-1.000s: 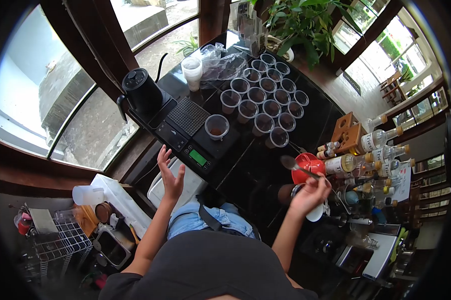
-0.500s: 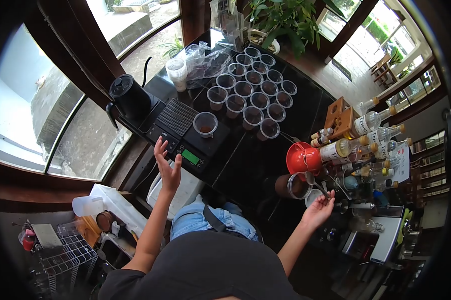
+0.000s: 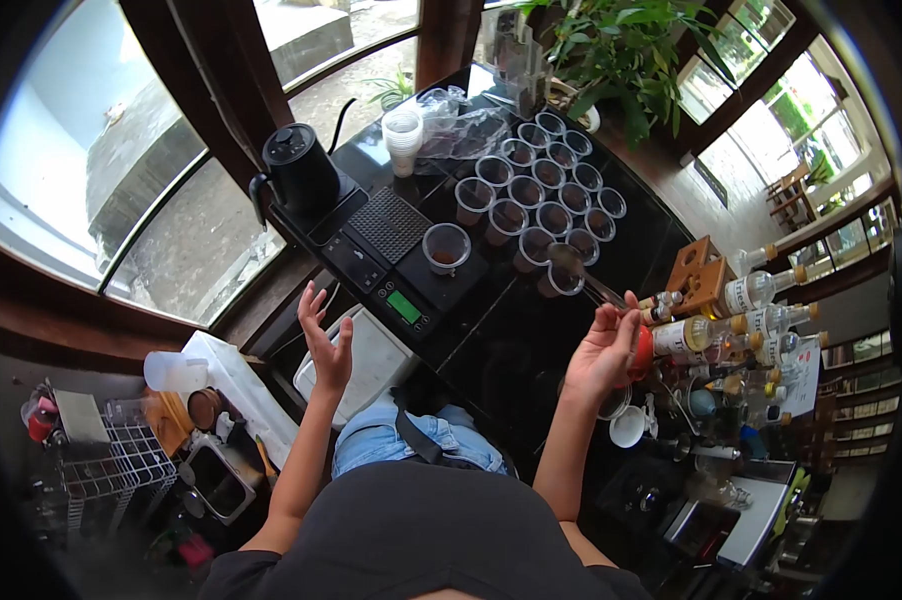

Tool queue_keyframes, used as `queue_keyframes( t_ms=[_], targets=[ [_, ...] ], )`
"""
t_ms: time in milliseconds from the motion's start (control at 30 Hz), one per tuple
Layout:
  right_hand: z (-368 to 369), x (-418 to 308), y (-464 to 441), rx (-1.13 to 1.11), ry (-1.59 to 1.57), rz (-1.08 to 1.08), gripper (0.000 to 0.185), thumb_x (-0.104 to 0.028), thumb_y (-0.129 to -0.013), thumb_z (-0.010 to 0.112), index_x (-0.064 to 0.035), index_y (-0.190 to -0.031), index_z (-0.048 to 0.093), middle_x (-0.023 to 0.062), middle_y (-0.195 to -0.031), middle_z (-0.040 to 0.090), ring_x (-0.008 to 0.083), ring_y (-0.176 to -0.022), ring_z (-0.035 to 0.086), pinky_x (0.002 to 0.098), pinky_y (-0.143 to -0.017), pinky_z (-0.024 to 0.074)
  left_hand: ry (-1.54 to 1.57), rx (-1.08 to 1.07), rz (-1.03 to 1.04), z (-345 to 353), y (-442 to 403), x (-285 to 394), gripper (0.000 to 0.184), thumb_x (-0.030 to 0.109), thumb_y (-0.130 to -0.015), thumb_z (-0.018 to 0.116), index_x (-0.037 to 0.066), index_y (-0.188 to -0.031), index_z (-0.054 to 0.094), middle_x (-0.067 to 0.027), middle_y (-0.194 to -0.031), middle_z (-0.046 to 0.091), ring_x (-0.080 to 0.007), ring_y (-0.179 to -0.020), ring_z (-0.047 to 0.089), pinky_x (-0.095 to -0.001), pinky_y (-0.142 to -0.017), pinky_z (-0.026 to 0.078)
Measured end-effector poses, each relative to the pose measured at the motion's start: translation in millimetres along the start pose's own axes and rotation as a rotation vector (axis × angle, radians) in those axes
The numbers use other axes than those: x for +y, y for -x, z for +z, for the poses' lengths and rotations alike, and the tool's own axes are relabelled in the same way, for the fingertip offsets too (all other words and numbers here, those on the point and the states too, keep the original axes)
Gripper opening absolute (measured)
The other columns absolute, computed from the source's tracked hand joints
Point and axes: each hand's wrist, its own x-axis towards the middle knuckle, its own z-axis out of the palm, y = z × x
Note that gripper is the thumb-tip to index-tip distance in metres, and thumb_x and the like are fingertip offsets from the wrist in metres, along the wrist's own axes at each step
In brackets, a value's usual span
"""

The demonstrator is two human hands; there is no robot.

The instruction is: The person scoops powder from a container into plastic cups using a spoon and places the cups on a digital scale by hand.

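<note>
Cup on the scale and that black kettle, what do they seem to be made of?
Cup: probably thin, glossy clear plastic; its wall is see-through and the rim catches light. Kettle: perhaps metal with a matte black coating, as its smooth body is dark with little shine, though plastic remains possible.

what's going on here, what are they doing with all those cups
A person is at a black table, holding a spoon in the right hand; the blurred spoon shows in front of the nearest of the grouped clear cups. The left hand is raised, empty, fingers spread. One clear cup with something brown inside stands apart on a scale with a lit green display, near a black kettle.
</note>
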Motion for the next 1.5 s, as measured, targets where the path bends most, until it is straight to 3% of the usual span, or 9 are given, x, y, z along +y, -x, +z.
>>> queue_keyframes(
  t_ms=[167,333,533,767,967,1067,1133,1300,1500],
  targets=[
    [-52.6,-22.1,-10.7,0.182,0.093,-0.103,0.03,-0.02,-0.101,0.052,0.0036,-0.118,0.058,0.0053,-0.082,0.064,0.0095,-0.068,0.058,0.0216,-0.065,0.0504,-0.047,-0.09,-0.007,4.6,-4.8,4.3,0.081,0.04,-0.087,0.067,0.004,-0.147,0.027,-0.0163,-0.148,0.037,-0.0304,-0.133,0.043,-0.0437,-0.105,0.035],
    [-113.2,-58.8,9.5,0.369,0.269,-0.179,0.029,-0.021,-0.102,0.051,0.0018,-0.117,0.06,0.0007,-0.078,0.058,0.0085,-0.067,0.055,0.0216,-0.065,0.0469,0.066,-0.3,0.122,73.9,-41.1,15.7,0.1,0.031,-0.074,0.083,0.003,-0.149,0.023,-0.0183,-0.148,0.038,-0.0337,-0.134,0.042,-0.0447,-0.109,0.034],
    [-137.9,-83.9,46.2,0.492,0.292,-0.29,0.029,-0.02,-0.102,0.051,0.0032,-0.116,0.059,0.0013,-0.08,0.056,0.0089,-0.07,0.053,0.0224,-0.066,0.0457,0.102,-0.381,0.233,140.4,-64.7,12.0,0.112,0.032,-0.068,0.088,0.002,-0.149,0.018,-0.0231,-0.145,0.04,-0.0369,-0.133,0.042,-0.0448,-0.11,0.035],
    [-149.0,-90.2,62.9,0.558,0.292,-0.336,0.031,-0.022,-0.102,0.052,0.0047,-0.116,0.058,0.0029,-0.081,0.057,0.0102,-0.072,0.056,0.0233,-0.067,0.048,0.132,-0.34,0.239,142.2,-61.1,7.0,0.108,0.024,-0.07,0.087,0.002,-0.149,0.018,-0.024,-0.144,0.04,-0.0371,-0.132,0.043,-0.0436,-0.111,0.034],
    [-148.5,-90.3,61.6,0.563,0.298,-0.335,0.031,-0.022,-0.101,0.052,0.0046,-0.116,0.058,0.0038,-0.08,0.058,0.0108,-0.071,0.057,0.0242,-0.068,0.0488,0.13,-0.346,0.231,137.9,-66.6,5.0,0.105,0.023,-0.071,0.086,0.002,-0.148,0.018,-0.023,-0.14,0.044,-0.0368,-0.129,0.047,-0.0439,-0.109,0.036],
    [-149.5,-87.8,63.5,0.545,0.314,-0.313,0.031,-0.021,-0.101,0.052,0.0034,-0.119,0.059,-0.0005,-0.083,0.056,0.0075,-0.074,0.055,0.0222,-0.071,0.0488,0.147,-0.372,0.233,138.4,-70.1,5.4,0.104,0.034,-0.075,0.084,0.006,-0.15,0.017,-0.0202,-0.139,0.048,-0.0333,-0.13,0.048,-0.0452,-0.111,0.034],
    [-148.1,-86.2,64.9,0.542,0.301,-0.303,0.031,-0.021,-0.101,0.053,0.0035,-0.119,0.059,-0.0005,-0.083,0.056,0.0075,-0.074,0.055,0.0222,-0.071,0.0489,0.147,-0.352,0.262,140.3,-70.6,5.5,0.103,0.022,-0.072,0.086,0.004,-0.148,0.019,-0.0216,-0.131,0.053,-0.0339,-0.12,0.055,-0.044,-0.105,0.04],
    [-135.7,-81.9,66.5,0.523,0.276,-0.294,0.031,-0.021,-0.101,0.053,0.0038,-0.119,0.059,0.0011,-0.084,0.058,0.0078,-0.074,0.056,0.0226,-0.071,0.0492,0.169,-0.364,0.294,139.9,-70.2,17.8,0.098,0.015,-0.072,0.083,0.005,-0.147,0.02,-0.0211,-0.127,0.057,-0.0337,-0.119,0.057,-0.0426,-0.106,0.041],
    [-60.0,-62.1,69.9,0.218,0.326,-0.289,0.028,-0.021,-0.103,0.049,0.004,-0.111,0.059,0.0089,-0.083,0.063,0.0135,-0.067,0.061,0.0264,-0.067,0.0521,0.312,-0.446,0.44,132.3,-34.7,77.3,0.098,0.001,-0.068,0.079,0.007,-0.147,0.022,-0.0208,-0.13,0.055,-0.0336,-0.123,0.054,-0.0456,-0.109,0.038]
  ],
)
